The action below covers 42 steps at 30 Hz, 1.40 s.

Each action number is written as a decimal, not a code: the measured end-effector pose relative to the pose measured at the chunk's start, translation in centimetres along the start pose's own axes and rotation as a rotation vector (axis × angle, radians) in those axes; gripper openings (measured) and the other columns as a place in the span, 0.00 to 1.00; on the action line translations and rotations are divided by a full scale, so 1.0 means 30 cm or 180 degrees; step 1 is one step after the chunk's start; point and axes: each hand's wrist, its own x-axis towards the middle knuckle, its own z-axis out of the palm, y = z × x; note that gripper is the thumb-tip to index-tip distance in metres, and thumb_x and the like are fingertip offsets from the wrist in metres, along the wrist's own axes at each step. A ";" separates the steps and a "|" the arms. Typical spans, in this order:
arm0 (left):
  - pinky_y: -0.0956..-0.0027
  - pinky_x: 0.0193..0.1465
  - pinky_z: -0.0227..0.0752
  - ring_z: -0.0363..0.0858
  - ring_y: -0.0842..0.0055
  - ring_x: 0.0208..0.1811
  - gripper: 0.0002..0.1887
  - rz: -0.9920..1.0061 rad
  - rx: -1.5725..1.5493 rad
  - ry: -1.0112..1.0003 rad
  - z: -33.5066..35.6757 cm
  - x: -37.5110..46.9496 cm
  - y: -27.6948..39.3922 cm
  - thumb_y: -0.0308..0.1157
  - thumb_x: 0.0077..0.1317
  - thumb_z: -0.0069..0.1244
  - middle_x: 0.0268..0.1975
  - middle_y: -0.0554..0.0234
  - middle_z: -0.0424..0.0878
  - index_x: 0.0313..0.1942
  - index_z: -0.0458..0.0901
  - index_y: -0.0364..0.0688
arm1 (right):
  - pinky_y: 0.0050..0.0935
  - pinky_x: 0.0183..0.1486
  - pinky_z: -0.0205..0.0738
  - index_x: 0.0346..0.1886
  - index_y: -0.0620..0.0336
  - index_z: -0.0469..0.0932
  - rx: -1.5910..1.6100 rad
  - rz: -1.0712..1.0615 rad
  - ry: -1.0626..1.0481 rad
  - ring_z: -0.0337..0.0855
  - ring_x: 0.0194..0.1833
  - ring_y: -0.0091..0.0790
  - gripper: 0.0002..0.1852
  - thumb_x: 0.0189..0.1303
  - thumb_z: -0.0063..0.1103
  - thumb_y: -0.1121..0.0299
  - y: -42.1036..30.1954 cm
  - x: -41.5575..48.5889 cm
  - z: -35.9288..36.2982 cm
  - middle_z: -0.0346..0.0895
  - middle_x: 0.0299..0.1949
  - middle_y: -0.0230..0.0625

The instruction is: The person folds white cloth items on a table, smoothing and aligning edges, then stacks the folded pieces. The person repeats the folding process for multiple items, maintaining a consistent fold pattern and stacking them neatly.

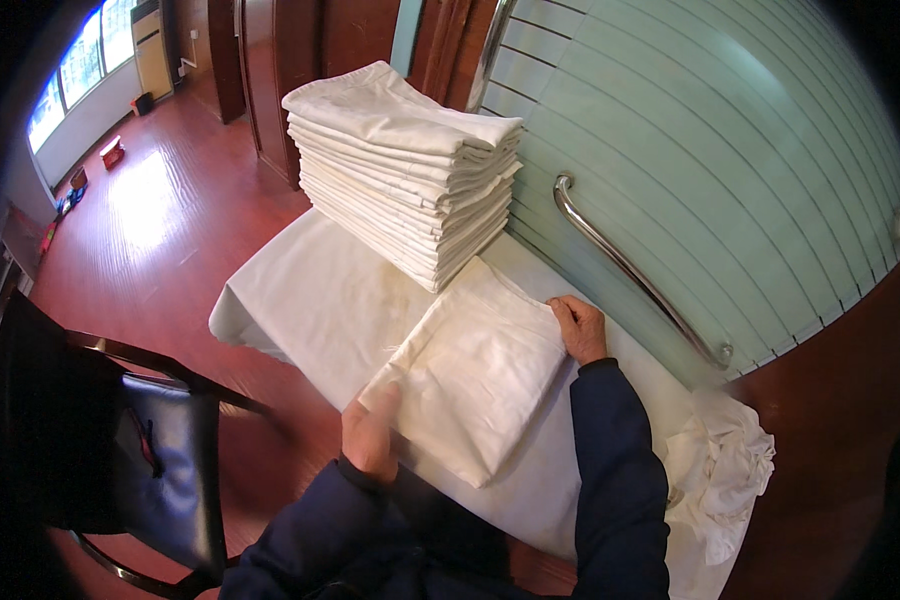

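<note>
A folded white cloth [487,360] lies before me on a table draped with a white tablecloth [330,277]. My right hand [581,328] pinches its right corner between thumb and fingers. At the cloth's lower left corner is my left hand [371,435], slightly blurred, with its thumb over the edge and its fingers partly hidden. Just beyond the cloth rises a tall stack of folded white cloths [390,172].
A crumpled white cloth [720,472] lies at the table's right end. Along the far right side runs a glass panel with a metal handle [637,277]. A black chair [165,450] stands at the left on the reddish floor.
</note>
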 end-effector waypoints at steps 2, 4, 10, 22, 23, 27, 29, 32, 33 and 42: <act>0.67 0.49 0.80 0.87 0.71 0.45 0.12 0.0001 -0.0078 0.0060 -0.004 0.008 -0.002 0.29 0.74 0.49 0.47 0.57 0.88 0.53 0.81 0.33 | 0.35 0.33 0.73 0.34 0.65 0.83 -0.0361 -0.0093 0.0017 0.80 0.27 0.40 0.12 0.67 0.61 0.64 -0.013 -0.005 -0.002 0.81 0.25 0.47; 0.69 0.49 0.78 0.85 0.72 0.45 0.14 -0.0016 -0.0024 0.0058 -0.012 0.009 -0.004 0.29 0.75 0.49 0.48 0.58 0.87 0.56 0.80 0.31 | 0.38 0.33 0.72 0.33 0.66 0.82 -0.0493 -0.0037 0.0010 0.80 0.26 0.47 0.13 0.67 0.60 0.64 -0.023 -0.011 -0.010 0.79 0.25 0.51; 0.69 0.51 0.79 0.86 0.73 0.46 0.15 -0.0110 0.0192 -0.0059 -0.030 -0.033 -0.035 0.29 0.74 0.51 0.48 0.58 0.88 0.56 0.81 0.31 | 0.36 0.32 0.72 0.32 0.66 0.80 -0.0183 0.0044 -0.0476 0.79 0.25 0.36 0.13 0.67 0.61 0.64 -0.034 -0.121 -0.142 0.79 0.22 0.44; 0.76 0.48 0.71 0.76 0.84 0.43 0.18 0.0158 0.1878 -0.0549 -0.030 -0.017 0.031 0.31 0.74 0.52 0.44 0.70 0.83 0.60 0.80 0.31 | 0.20 0.34 0.68 0.39 0.65 0.81 0.1034 0.0431 -0.0491 0.73 0.29 0.16 0.06 0.66 0.64 0.72 -0.022 -0.220 -0.195 0.80 0.27 0.27; 0.76 0.46 0.71 0.75 0.84 0.42 0.18 0.0285 0.1935 -0.0600 -0.029 -0.013 0.031 0.31 0.75 0.52 0.42 0.71 0.83 0.60 0.80 0.31 | 0.21 0.34 0.69 0.39 0.65 0.82 0.1264 0.0441 -0.0488 0.73 0.29 0.17 0.06 0.66 0.64 0.71 -0.016 -0.220 -0.190 0.81 0.27 0.28; 0.75 0.43 0.71 0.73 0.85 0.38 0.17 0.0372 0.2060 -0.0631 -0.029 -0.002 0.031 0.31 0.75 0.51 0.38 0.74 0.81 0.58 0.80 0.30 | 0.23 0.34 0.71 0.42 0.65 0.82 0.0836 0.0291 -0.0328 0.77 0.30 0.18 0.08 0.66 0.64 0.70 0.007 -0.222 -0.156 0.83 0.27 0.32; 0.74 0.42 0.70 0.73 0.85 0.38 0.16 0.0351 0.2075 -0.0637 -0.027 -0.005 0.034 0.31 0.75 0.51 0.36 0.73 0.80 0.57 0.81 0.30 | 0.25 0.33 0.73 0.44 0.65 0.83 0.0296 0.0264 -0.0147 0.81 0.29 0.22 0.09 0.66 0.65 0.69 0.007 -0.234 -0.137 0.84 0.28 0.36; 0.78 0.34 0.65 0.70 0.89 0.31 0.15 0.0570 0.2175 -0.0663 -0.014 -0.006 0.036 0.33 0.76 0.52 0.32 0.77 0.78 0.56 0.82 0.32 | 0.30 0.32 0.75 0.43 0.64 0.83 -0.0120 -0.0189 0.0091 0.85 0.29 0.34 0.12 0.65 0.66 0.65 -0.002 -0.246 -0.123 0.84 0.27 0.43; 0.80 0.30 0.62 0.68 0.91 0.29 0.15 0.0681 0.2220 -0.0667 -0.009 -0.006 0.037 0.34 0.76 0.53 0.30 0.79 0.77 0.55 0.83 0.33 | 0.32 0.33 0.75 0.42 0.64 0.83 -0.0188 -0.0171 0.0080 0.86 0.30 0.37 0.12 0.64 0.67 0.64 -0.005 -0.248 -0.125 0.84 0.27 0.44; 0.75 0.45 0.74 0.79 0.83 0.40 0.17 0.0049 0.2004 -0.0650 -0.012 0.031 0.082 0.34 0.73 0.56 0.41 0.66 0.86 0.54 0.82 0.30 | 0.39 0.36 0.75 0.33 0.64 0.80 -0.0492 0.0596 -0.0980 0.82 0.28 0.42 0.17 0.60 0.69 0.57 -0.063 -0.161 -0.196 0.82 0.27 0.46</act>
